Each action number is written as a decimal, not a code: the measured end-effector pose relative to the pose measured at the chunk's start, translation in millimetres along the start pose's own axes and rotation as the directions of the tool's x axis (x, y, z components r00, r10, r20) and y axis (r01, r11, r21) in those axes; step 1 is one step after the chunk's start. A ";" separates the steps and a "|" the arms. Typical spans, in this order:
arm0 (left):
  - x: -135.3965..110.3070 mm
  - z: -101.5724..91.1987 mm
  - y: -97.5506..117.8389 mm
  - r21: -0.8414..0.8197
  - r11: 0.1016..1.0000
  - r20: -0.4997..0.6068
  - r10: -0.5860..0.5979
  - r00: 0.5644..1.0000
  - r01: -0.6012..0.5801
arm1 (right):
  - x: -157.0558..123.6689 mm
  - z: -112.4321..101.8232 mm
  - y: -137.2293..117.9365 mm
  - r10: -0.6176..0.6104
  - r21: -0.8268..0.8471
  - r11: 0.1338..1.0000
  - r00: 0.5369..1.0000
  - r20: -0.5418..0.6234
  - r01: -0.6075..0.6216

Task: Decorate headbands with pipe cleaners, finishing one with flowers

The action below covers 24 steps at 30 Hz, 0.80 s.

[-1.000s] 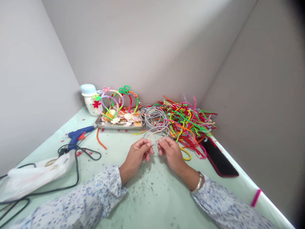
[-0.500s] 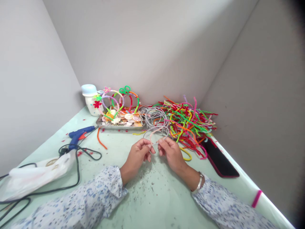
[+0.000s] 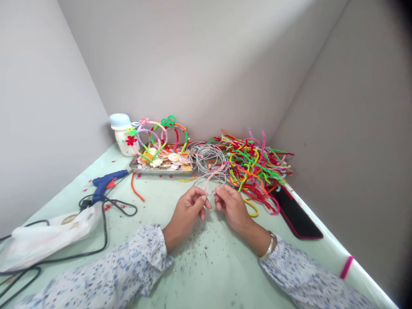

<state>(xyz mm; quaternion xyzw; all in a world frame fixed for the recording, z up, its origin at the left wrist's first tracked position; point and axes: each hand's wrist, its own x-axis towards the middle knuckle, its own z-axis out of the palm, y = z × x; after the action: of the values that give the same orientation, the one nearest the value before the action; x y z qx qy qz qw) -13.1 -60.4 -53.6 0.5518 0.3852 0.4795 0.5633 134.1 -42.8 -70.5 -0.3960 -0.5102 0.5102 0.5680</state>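
My left hand (image 3: 189, 210) and my right hand (image 3: 232, 207) are close together over the pale green table (image 3: 206, 257), both pinching the ends of a thin metal headband (image 3: 210, 179) partly wrapped in a pale pink pipe cleaner. The band arcs up and away from my fingers. Behind it lies a bundle of bare wire headbands (image 3: 207, 157), and to its right a heap of coloured pipe cleaners (image 3: 254, 165).
A metal tray (image 3: 138, 168) of shells and decorated headbands (image 3: 161, 133) stands at the back beside a white jar (image 3: 122, 137). A blue glue gun (image 3: 106, 181) with black cord and a plastic bag (image 3: 45, 236) lie left. A dark phone (image 3: 294, 212) lies right.
The fingers of both hands have shifted slightly along the band, and its arc has tilted a little toward the right. Nothing else has moved.
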 end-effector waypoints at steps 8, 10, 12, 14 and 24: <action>-1.1 1.1 -1.7 0.033 0.998 -0.030 0.046 0.998 -0.045 | 1.1 -1.1 1.0 0.027 0.063 0.998 0.999 0.027 -0.029; -1.1 1.2 -2.0 0.047 0.997 -0.047 0.058 0.997 -0.056 | 1.1 -1.2 1.0 0.032 0.068 0.997 0.999 0.035 -0.034; -0.9 1.1 -2.1 0.060 0.996 -0.058 0.062 0.996 -0.059 | 1.2 -1.1 1.2 0.039 0.068 0.997 0.998 0.039 -0.042; -0.5 0.8 -2.1 0.067 0.996 -0.062 0.065 0.996 -0.060 | 1.3 -0.9 1.5 0.047 0.065 0.997 0.998 0.038 -0.050; 1.3 -1.6 -2.5 0.089 0.995 -0.057 0.048 0.997 -0.043 | 1.7 -2.7 4.6 0.062 0.071 0.995 0.997 0.046 -0.065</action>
<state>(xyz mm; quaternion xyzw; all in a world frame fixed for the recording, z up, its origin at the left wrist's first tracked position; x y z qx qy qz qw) -14.1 -58.5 -56.1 0.5703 0.4098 0.4909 0.5157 135.9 -40.1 -75.1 -0.3798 -0.4909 0.5547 0.5542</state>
